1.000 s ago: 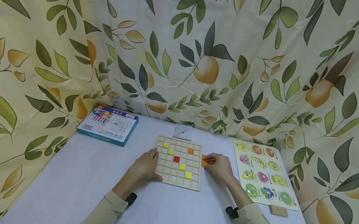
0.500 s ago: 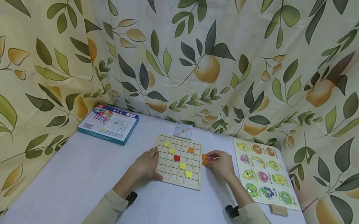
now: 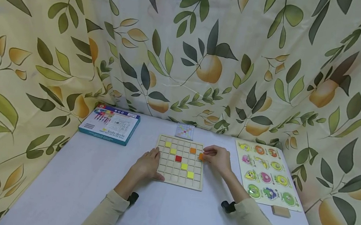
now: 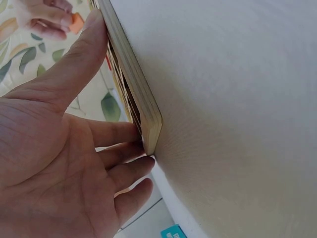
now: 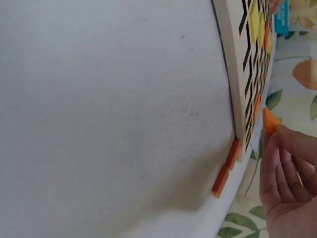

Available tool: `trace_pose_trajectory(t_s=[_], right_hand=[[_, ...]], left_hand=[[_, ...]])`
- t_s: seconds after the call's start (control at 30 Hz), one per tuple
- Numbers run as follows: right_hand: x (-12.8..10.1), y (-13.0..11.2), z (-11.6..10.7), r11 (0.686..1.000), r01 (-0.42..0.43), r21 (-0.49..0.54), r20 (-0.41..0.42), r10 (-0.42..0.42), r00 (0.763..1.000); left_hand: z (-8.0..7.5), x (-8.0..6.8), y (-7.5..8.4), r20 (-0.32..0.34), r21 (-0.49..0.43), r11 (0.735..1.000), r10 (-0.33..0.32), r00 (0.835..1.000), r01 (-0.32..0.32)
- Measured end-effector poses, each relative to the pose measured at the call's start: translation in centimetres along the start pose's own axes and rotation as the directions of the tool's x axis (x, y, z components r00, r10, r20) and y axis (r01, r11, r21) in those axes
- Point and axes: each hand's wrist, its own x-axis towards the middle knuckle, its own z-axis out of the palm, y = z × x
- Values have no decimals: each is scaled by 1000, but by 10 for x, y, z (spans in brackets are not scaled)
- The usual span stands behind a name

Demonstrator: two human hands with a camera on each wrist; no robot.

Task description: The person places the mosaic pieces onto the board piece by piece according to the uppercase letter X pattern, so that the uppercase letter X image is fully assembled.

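A wooden grid board lies on the table, with several yellow tiles, a red tile and an orange tile in its cells. At the board's near left corner, my left hand touches the edges, thumb on the near side and fingers fairly straight along the left side. My right hand pinches another orange tile between thumb and fingertips, raised at the board's right edge. Below it, two orange tiles rest on the table against the board; the right hand hides them in the head view.
A small printed pattern card lies behind the board. At the back left is a blue-and-white box. To the right are a fruit-picture board and a small wooden block. A leaf-print curtain surrounds the white table.
My right hand has picked up an orange tile from beside the board and moved it slightly left and up to the board's right edge. The left hand stays in place.
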Motion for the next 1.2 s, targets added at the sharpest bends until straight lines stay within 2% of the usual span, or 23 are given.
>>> trace_pose_trajectory(t_s=[0.2,0.53,0.73,1.03,1.2], right_hand=[[7,-9,13,999,21,46,29,-22,999],[18,-14,30,990,-2,142,79,-9,997],[21,-16,39,990,32,139,108,-47,993],[23,-17,48,993,17,114,139,-33,990],[25,-16,52,997,39,72,133,-48,990]], left_hand=[[0,0,0,4,4,1000,1,1000,-1],[-2,-2,1,9,5,1000,9,1000,-9],[-3,-1,2,6,15,1000,-4,1000,4],[-1,1,1,5,10,1000,-5,1000,5],[-1,1,0,5,16,1000,-5,1000,5]])
